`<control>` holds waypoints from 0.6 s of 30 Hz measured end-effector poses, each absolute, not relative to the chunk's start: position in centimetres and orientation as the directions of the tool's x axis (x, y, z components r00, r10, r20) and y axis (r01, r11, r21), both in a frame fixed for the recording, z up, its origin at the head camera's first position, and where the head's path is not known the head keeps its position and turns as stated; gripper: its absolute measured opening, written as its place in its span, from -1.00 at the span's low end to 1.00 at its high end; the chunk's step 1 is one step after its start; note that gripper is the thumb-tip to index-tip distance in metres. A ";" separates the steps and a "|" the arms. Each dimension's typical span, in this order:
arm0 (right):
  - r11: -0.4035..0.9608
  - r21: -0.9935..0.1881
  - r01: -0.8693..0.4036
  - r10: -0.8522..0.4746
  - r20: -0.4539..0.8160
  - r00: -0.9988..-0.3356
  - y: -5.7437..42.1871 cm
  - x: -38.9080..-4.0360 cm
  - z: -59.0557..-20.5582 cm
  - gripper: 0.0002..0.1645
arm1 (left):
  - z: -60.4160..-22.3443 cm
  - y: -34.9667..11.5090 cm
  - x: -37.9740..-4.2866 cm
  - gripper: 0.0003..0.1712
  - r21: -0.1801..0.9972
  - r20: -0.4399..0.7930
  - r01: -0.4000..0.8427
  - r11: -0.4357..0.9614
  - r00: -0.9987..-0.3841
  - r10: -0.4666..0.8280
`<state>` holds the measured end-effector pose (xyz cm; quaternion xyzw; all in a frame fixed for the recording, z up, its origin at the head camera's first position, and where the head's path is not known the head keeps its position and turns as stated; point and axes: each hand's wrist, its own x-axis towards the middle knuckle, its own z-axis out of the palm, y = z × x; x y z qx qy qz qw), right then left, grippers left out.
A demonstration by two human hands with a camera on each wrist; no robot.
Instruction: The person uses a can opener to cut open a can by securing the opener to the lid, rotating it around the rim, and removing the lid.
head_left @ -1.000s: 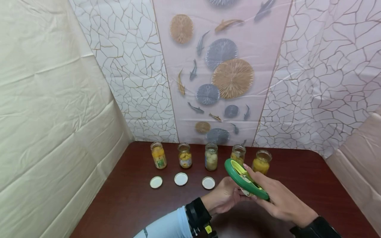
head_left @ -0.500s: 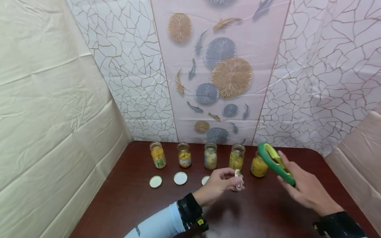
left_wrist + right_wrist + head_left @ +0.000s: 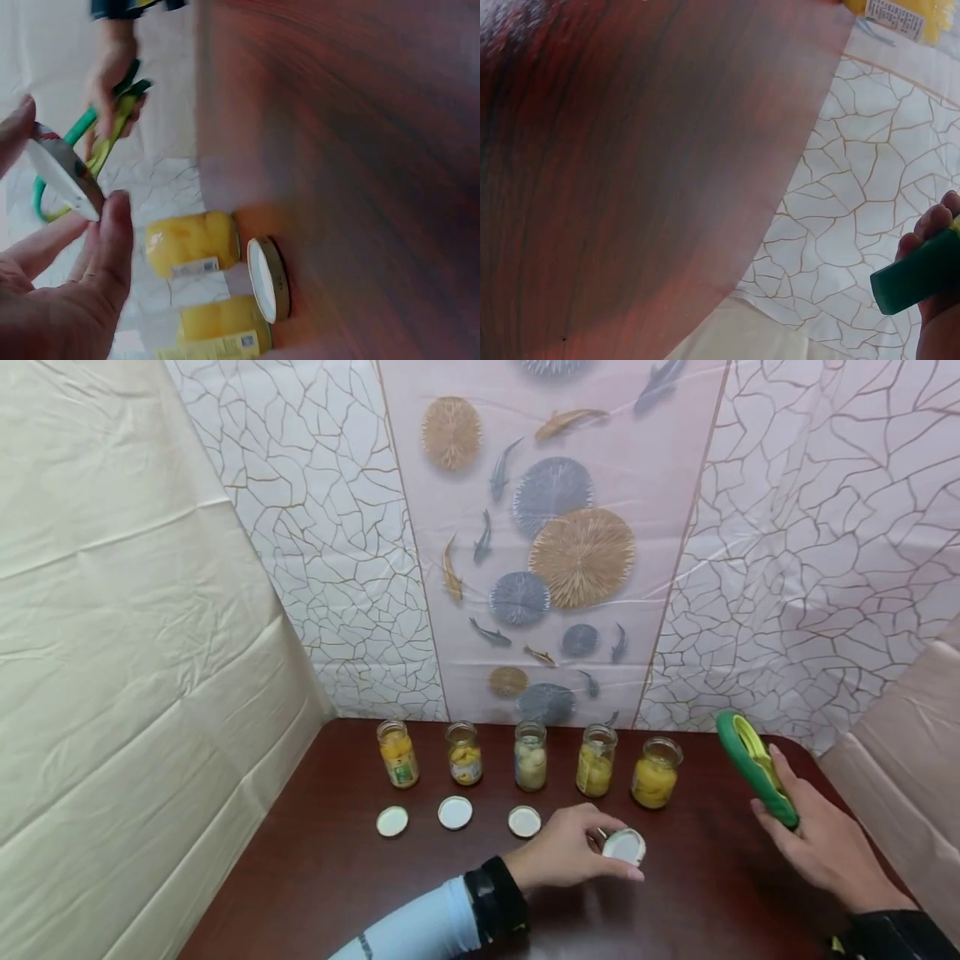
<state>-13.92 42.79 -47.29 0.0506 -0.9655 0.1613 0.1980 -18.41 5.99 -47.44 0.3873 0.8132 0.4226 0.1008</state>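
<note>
My left hand point(image 3: 566, 852) pinches a white-lined jar lid point(image 3: 624, 847) between fingers and thumb, raised over the table. In the left wrist view the held lid point(image 3: 67, 172) is seen nearly edge-on, and another lid point(image 3: 268, 279) lies on the table by two yellow-filled jars. That second lid is mostly hidden in the head view. Off to the right, my right hand point(image 3: 828, 852) grips a green jar opener point(image 3: 738, 760) with a lighter green inside, held up away from the jars. The right wrist view catches only the dark green end of the opener point(image 3: 915, 277).
Several lidless glass jars of fruit stand in a row at the back, from an orange-filled jar point(image 3: 399, 760) to a yellow-filled one point(image 3: 655, 783). Three lids, including the middle one point(image 3: 455, 812), lie in front. A patterned cloth point(image 3: 555, 643) hangs behind the dark red table point(image 3: 300, 877).
My right hand has carried the jar opener away to the right. My left hand has come out from under it with the lid and turned the lid's white inside upward.
</note>
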 end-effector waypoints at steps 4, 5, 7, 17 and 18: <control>0.943 -0.291 -0.159 -0.029 0.405 -0.914 42.9 -14.0 -47.3 0.12 | -48.2 8.7 -18.7 -0.47 0.501 0.134 0.721 0.478 -0.610 0.781; 0.944 -0.290 -0.159 -0.030 0.406 -0.914 42.9 -14.0 -47.3 0.12 | -48.4 9.4 -18.9 -0.46 0.441 0.121 0.747 0.498 -0.599 0.791; 0.942 -0.294 -0.163 -0.030 0.408 -0.913 42.8 -14.0 -47.3 0.12 | -48.9 10.8 -19.2 -0.41 0.321 0.104 0.782 0.534 -0.589 0.801; 0.942 -0.294 -0.163 -0.028 0.416 -0.909 42.2 -13.8 -47.3 0.11 | -51.4 15.7 -21.2 -0.46 0.168 0.007 0.759 0.629 -0.639 0.769; 0.941 -0.296 -0.162 -0.026 0.415 -0.910 42.1 -13.9 -47.3 0.11 | -51.6 15.9 -21.3 -0.50 0.168 -0.002 0.750 0.640 -0.649 0.761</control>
